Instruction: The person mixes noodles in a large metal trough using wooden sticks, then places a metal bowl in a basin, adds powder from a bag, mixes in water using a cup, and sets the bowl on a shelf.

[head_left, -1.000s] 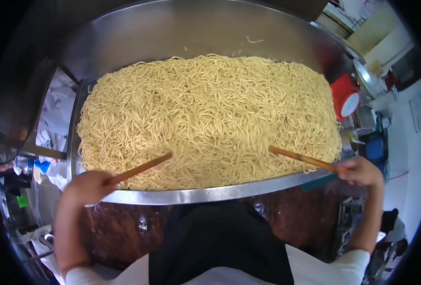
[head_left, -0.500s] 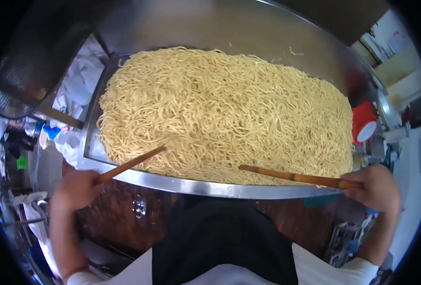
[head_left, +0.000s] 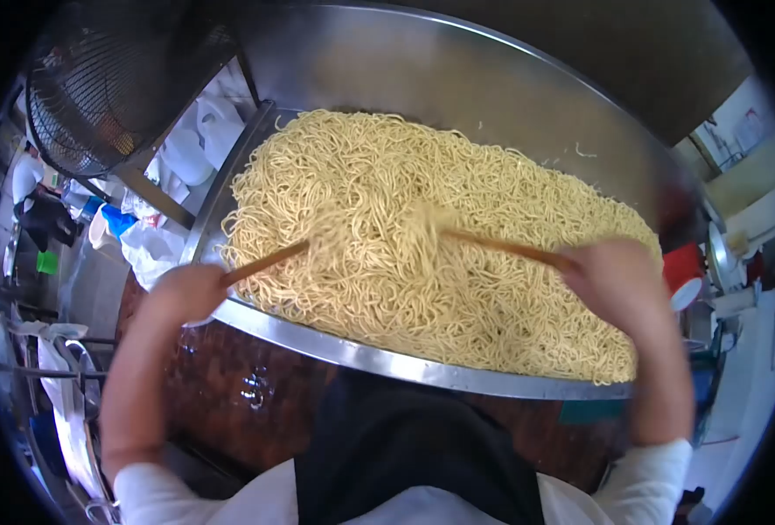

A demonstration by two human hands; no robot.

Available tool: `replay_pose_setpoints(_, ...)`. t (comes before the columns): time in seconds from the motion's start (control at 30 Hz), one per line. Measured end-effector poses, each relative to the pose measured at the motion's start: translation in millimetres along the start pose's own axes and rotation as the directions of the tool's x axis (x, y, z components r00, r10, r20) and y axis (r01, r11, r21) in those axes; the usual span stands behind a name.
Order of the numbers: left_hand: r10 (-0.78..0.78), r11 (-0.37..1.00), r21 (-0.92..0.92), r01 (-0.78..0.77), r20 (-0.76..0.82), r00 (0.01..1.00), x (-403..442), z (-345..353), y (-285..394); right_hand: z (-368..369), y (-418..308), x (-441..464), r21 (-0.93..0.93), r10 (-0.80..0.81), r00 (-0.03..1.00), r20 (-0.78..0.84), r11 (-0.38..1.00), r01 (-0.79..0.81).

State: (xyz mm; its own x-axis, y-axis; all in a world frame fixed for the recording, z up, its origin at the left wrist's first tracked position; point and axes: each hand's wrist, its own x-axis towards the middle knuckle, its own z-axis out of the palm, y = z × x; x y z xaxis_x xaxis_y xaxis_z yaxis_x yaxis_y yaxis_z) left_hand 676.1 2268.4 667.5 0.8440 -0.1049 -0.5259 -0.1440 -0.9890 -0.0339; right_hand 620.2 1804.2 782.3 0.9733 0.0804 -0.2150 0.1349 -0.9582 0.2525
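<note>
A broad heap of yellow noodles (head_left: pixel 510 289) covers most of a metal tray (head_left: pixel 387 360). At the tray's near left, my left hand (head_left: pixel 188 293) is closed around a brown wooden stick (head_left: pixel 269 260), its tip hidden among blurred noodles. My right hand (head_left: pixel 617 278), smeared by motion, grips a second, longer-looking wooden stick (head_left: pixel 503 246) above the right part of the heap. That stick's far end meets a blurred clump of noodles near the middle. Both sticks point inward, their tips apart from each other.
The tray has a tall metal back wall (head_left: pixel 457 61) with a few stray noodles on it. A wire-mesh fan (head_left: pixel 81 105) stands at upper left, near white plastic bags (head_left: pixel 186 156). Something red (head_left: pixel 682 269) is at the right. Another person (head_left: pixel 38 206) stands far left.
My right hand has moved left and up with its stick, from the near right edge to over the noodles. Noodles at both stick tips are now stirred up. The view has shifted.
</note>
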Motion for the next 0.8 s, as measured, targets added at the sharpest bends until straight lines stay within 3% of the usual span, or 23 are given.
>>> replay_pose_setpoints(0.07,0.023,0.995,-0.091,-0.034,-0.119,0.993,53.4,-2.4,64.4,26.6,-51.3,66.7,0.134,0.089,0.996,0.026,0.987,-0.091)
replay_pose_setpoints(0.17,0.198,0.979,-0.023,-0.201,-0.114,0.974,64.7,-3.3,119.2,55.8,-83.2,91.8,0.196,0.139,0.989,0.059,0.969,-0.148)
replay_pose_setpoints(0.2,0.206,0.977,-0.039,-0.209,-0.067,0.976,53.8,-1.7,112.3,61.3,-85.2,86.8,0.247,0.164,0.983,0.077,0.952,-0.179)
replay_pose_setpoints(0.27,0.251,0.963,-0.112,-0.245,0.043,0.967,21.4,4.8,73.8,51.5,-50.4,36.3,0.245,0.070,0.990,0.122,0.964,-0.099)
replay_pose_setpoints(0.33,0.325,0.927,-0.219,-0.304,0.069,0.943,-10.9,7.6,3.0,40.3,-0.9,-19.2,0.373,0.038,0.993,0.114,0.925,-0.078)
replay_pose_setpoints(0.37,0.302,0.900,-0.366,-0.238,0.129,0.945,-30.0,4.4,-31.9,27.7,24.7,-42.7,0.389,-0.007,0.994,0.113,0.920,-0.038)
replay_pose_setpoints(0.4,0.181,0.901,-0.422,-0.098,0.162,0.970,-57.8,-13.1,-46.6,9.2,47.6,-61.7,0.471,0.026,0.981,0.192,0.874,-0.116)
replay_pose_setpoints(0.43,0.073,0.870,-0.493,-0.004,0.121,0.990,-81.0,-17.8,-60.0,-8.0,62.9,-78.6,0.543,0.058,0.961,0.271,0.815,-0.202)
replay_pose_setpoints(0.5,-0.122,0.822,-0.569,0.032,-0.122,0.985,-109.8,-5.9,-91.6,-33.6,76.8,-93.4,0.457,0.098,0.930,0.354,0.850,-0.263)
replay_pose_setpoints(0.53,-0.099,0.827,-0.562,0.010,-0.129,0.987,-115.1,-13.6,-87.7,-25.7,75.5,-83.8,0.432,0.000,0.943,0.333,0.889,-0.152)
replay_pose_setpoints(0.57,-0.205,0.768,-0.637,0.065,-0.148,0.967,-120.6,-22.7,-79.6,-14.5,55.3,-63.2,0.316,-0.032,0.937,0.347,0.945,-0.085)
replay_pose_setpoints(0.6,-0.309,0.696,-0.709,0.110,-0.158,0.938,-122.6,-30.1,-69.6,4.6,32.1,-44.3,0.251,-0.078,0.968,0.237,0.968,0.017)
replay_pose_setpoints(0.7,-0.174,0.743,-0.669,0.011,-0.177,0.969,-113.1,-49.3,-28.1,43.6,-24.7,-6.3,0.355,-0.175,0.982,-0.076,0.915,0.191)
replay_pose_setpoints(0.77,-0.084,0.791,-0.606,-0.080,-0.237,0.968,-102.1,-53.3,2.3,60.4,-44.3,-9.8,0.345,-0.158,0.985,0.065,0.930,0.127)
replay_pose_setpoints(0.8,-0.032,0.777,-0.616,-0.129,-0.244,0.969,-95.9,-56.8,17.7,65.1,-29.6,-21.9,0.357,-0.134,0.989,0.058,0.928,0.105)
